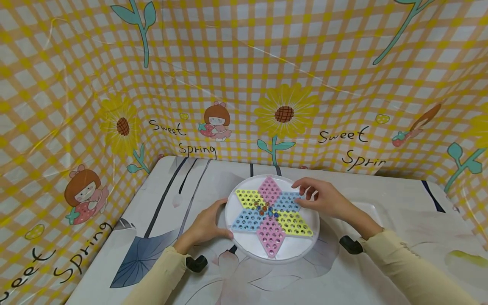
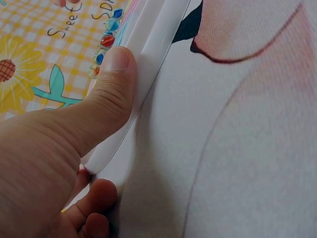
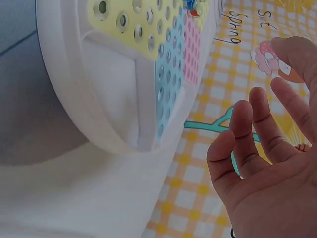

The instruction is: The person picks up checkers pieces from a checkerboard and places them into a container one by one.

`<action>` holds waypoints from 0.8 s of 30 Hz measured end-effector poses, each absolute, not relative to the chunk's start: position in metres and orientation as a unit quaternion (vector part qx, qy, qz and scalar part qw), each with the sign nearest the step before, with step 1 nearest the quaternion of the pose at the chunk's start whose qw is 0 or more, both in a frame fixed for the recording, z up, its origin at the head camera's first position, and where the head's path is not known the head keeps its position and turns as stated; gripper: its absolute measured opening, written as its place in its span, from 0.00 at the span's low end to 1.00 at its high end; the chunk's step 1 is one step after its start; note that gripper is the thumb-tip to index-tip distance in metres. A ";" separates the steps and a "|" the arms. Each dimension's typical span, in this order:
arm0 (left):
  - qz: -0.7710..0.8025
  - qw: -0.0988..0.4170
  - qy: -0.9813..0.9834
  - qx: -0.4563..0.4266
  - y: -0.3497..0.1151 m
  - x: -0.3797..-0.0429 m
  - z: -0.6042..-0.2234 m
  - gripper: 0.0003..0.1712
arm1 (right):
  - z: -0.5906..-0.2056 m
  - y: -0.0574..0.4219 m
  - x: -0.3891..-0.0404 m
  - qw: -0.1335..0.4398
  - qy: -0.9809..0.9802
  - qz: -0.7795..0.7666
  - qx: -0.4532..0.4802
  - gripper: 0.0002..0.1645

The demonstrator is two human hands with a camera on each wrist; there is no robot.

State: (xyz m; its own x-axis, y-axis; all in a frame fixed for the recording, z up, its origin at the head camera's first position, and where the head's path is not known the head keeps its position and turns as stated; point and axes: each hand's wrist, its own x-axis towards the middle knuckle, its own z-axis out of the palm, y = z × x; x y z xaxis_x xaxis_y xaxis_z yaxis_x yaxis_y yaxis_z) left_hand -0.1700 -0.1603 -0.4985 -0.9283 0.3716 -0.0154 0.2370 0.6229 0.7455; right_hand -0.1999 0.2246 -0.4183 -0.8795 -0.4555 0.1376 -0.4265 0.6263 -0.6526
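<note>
A round white Chinese checkers board [image 1: 245, 243] lies on the table, its star of pink, yellow and blue sections dotted with holes. Several glass marbles [image 1: 264, 209] sit clustered at the star's centre. My left hand [image 1: 206, 222] holds the board's left edge; in the left wrist view its thumb [image 2: 111, 84] lies on the white rim while other fingers curl below. Over the upper right of the board is my right hand [image 1: 324, 197], fingers loosely bent. The right wrist view shows its palm [image 3: 277, 193] with nothing between the spread fingers.
A yellow checked cloth [image 1: 244, 63] with sunflowers hangs behind and at the sides of the table. A clear, rounded tray-like outline [image 1: 375, 205] shows on the table to the right, partly behind the right forearm. A small shiny object [image 1: 123, 224] lies by the left edge.
</note>
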 end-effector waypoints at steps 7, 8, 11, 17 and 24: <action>0.394 0.084 0.900 0.170 -0.160 -0.171 -0.500 0.65 | -0.425 0.216 -0.202 0.024 0.897 -0.358 -0.259 0.22; 0.393 0.084 0.900 0.169 -0.160 -0.171 -0.499 0.65 | -0.425 0.215 -0.202 0.025 0.897 -0.358 -0.260 0.21; 0.394 0.085 0.900 0.168 -0.159 -0.171 -0.499 0.65 | -0.428 0.212 -0.202 0.033 0.894 -0.362 -0.263 0.21; 0.392 0.083 0.901 0.168 -0.159 -0.170 -0.499 0.65 | -0.433 0.205 -0.203 0.062 0.893 -0.361 -0.262 0.22; 0.392 0.084 0.900 0.170 -0.160 -0.170 -0.499 0.65 | -0.441 0.195 -0.204 0.092 0.891 -0.365 -0.252 0.22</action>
